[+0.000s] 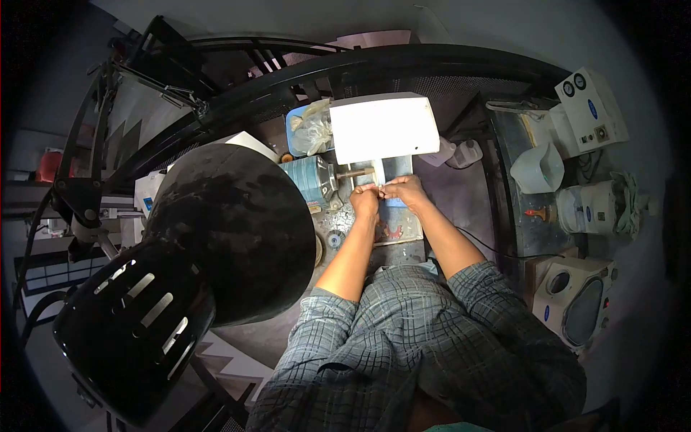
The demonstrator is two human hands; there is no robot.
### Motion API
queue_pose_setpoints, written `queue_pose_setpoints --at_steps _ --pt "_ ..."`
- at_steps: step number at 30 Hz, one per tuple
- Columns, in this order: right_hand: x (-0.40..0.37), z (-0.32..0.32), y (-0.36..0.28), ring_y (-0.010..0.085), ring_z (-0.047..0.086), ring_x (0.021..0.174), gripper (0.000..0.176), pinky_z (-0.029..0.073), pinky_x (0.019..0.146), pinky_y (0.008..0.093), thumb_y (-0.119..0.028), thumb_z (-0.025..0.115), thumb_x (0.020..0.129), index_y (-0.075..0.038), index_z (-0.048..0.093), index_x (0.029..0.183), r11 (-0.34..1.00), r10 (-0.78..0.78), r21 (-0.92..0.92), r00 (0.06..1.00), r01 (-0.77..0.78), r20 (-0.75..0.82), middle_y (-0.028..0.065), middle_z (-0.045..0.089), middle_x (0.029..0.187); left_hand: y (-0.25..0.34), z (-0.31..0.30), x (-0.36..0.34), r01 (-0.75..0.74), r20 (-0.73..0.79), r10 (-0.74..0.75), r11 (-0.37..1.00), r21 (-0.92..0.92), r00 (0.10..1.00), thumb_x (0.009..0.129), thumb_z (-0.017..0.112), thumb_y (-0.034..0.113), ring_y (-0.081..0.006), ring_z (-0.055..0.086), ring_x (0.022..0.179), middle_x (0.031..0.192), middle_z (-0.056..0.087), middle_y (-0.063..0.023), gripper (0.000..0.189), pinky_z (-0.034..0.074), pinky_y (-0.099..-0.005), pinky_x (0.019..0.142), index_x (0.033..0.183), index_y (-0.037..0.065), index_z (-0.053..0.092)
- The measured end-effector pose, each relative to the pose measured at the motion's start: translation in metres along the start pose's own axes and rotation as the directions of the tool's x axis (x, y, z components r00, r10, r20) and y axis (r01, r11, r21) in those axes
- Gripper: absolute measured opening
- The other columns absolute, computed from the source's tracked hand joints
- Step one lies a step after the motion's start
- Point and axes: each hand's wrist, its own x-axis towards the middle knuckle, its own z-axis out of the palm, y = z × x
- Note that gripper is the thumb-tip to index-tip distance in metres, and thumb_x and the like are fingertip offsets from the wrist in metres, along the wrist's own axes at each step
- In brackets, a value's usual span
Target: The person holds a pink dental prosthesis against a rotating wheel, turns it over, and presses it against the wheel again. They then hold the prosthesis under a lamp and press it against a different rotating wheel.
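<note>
My left hand (365, 201) and my right hand (407, 190) meet fingertip to fingertip in front of a bench motor. Both have bent, pinched fingers around something small that I cannot make out. Just beyond them, a spindle (355, 173) sticks out of the blue motor (305, 180) toward the right. A white hood (385, 129) rises behind, with a pale tray area beneath it. Close under my right hand shows a bit of blue surface, and a red shape (389, 230) lies nearer to me.
A large black lamp shade (237, 230) fills the left side near my left arm. Behind the motor is a blue tub (294, 133) with plastic bags. To the right stand a white jug (538, 169), a machine with gauges (592, 108) and a windowed box (574, 299).
</note>
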Motion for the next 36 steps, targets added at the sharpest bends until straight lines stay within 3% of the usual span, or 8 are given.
queue_pose_setpoints --at_steps 8,20,26,36 --pt "0.007 0.002 0.005 0.0175 0.062 0.059 0.017 0.053 0.056 0.0252 -0.001 0.07 0.065 0.009 0.06 0.075 1.0 0.002 0.01 1.0 -0.002 -0.027 0.014 0.063 0.07 0.005 -0.002 0.006 0.026 0.021 -0.027 0.999 0.035 0.999 0.073 0.043 -0.013 -0.0182 0.052 0.053 0.069 0.055 -0.0129 0.011 0.045 -0.0284 0.05 0.076 -0.003 0.048" --pt "0.005 0.002 0.004 0.0176 0.062 0.058 0.014 0.053 0.057 0.0247 0.001 0.068 0.064 0.009 0.06 0.073 0.999 0.013 0.043 0.999 -0.012 -0.033 0.0143 0.063 0.069 0.005 -0.003 0.006 0.014 0.046 -0.016 0.999 0.048 0.999 0.074 0.047 -0.012 -0.0178 0.054 0.055 0.069 0.055 -0.0118 0.011 0.045 -0.028 0.05 0.074 -0.001 0.047" --pt "-0.001 0.003 0.004 0.0178 0.062 0.061 0.016 0.052 0.059 0.0258 0.001 0.068 0.067 0.011 0.06 0.077 1.0 -0.019 -0.017 1.0 0.018 -0.025 0.0145 0.063 0.072 0.006 -0.007 0.001 0.03 0.081 -0.033 0.999 0.039 0.996 0.078 0.047 -0.01 -0.0161 0.052 0.055 0.07 0.055 -0.0098 0.01 0.045 -0.0266 0.054 0.077 -0.001 0.049" --pt "-0.008 0.004 0.006 0.0127 0.059 0.056 0.011 0.048 0.054 0.0228 -0.001 0.067 0.066 0.007 0.061 0.068 0.988 -0.147 -0.059 0.988 0.144 -0.038 0.0111 0.062 0.066 -0.004 -0.012 0.002 -0.018 0.166 0.026 0.999 -0.045 0.986 0.081 0.048 -0.009 -0.015 0.052 0.057 0.07 0.056 -0.0093 0.008 0.046 -0.0264 0.054 0.08 0.0 0.049"
